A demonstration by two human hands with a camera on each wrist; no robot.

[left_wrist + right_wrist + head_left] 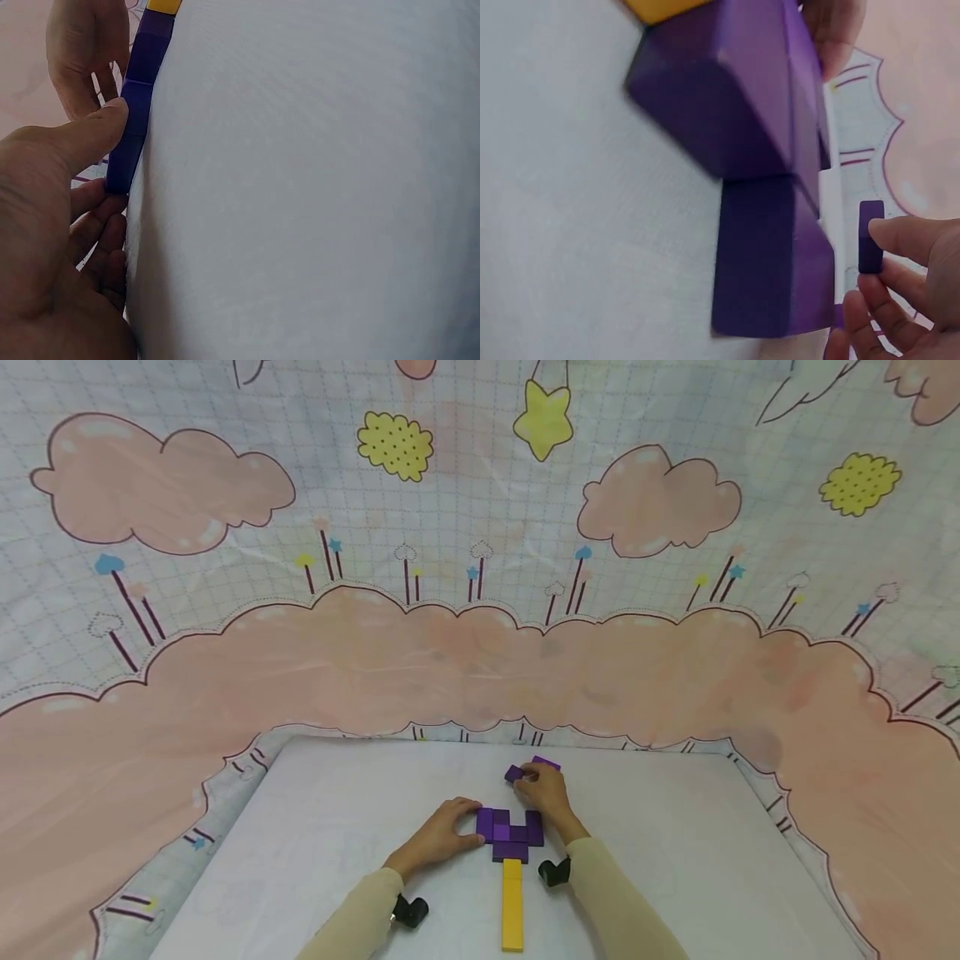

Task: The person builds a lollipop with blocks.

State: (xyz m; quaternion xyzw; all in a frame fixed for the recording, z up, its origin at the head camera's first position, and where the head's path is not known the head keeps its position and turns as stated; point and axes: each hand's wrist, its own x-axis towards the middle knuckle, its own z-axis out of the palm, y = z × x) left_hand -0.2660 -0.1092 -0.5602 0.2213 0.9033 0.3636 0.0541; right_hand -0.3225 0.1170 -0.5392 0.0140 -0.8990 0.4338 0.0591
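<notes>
Purple blocks [517, 833] lie joined in a cup-like outline on the white table. A yellow strip of blocks [512, 906] runs from their base towards the near edge. At the left side of the outline, my left hand [438, 837] holds an upright purple block [484, 825] between thumb and fingers; the left wrist view shows the thumb [105, 127] on the near end. Beyond the outline, my right hand [546, 792] pinches a small purple block [513, 774] between thumb and fingers, apart from the others. In the right wrist view that block [870, 236] appears upright.
Another purple block [546, 763] lies just behind my right hand, partly hidden by it. The white tabletop [637, 810] extends to both sides. A cloth printed with clouds [667, 506] hangs behind and around the table. A black wrist device [555, 872] sits at each cuff.
</notes>
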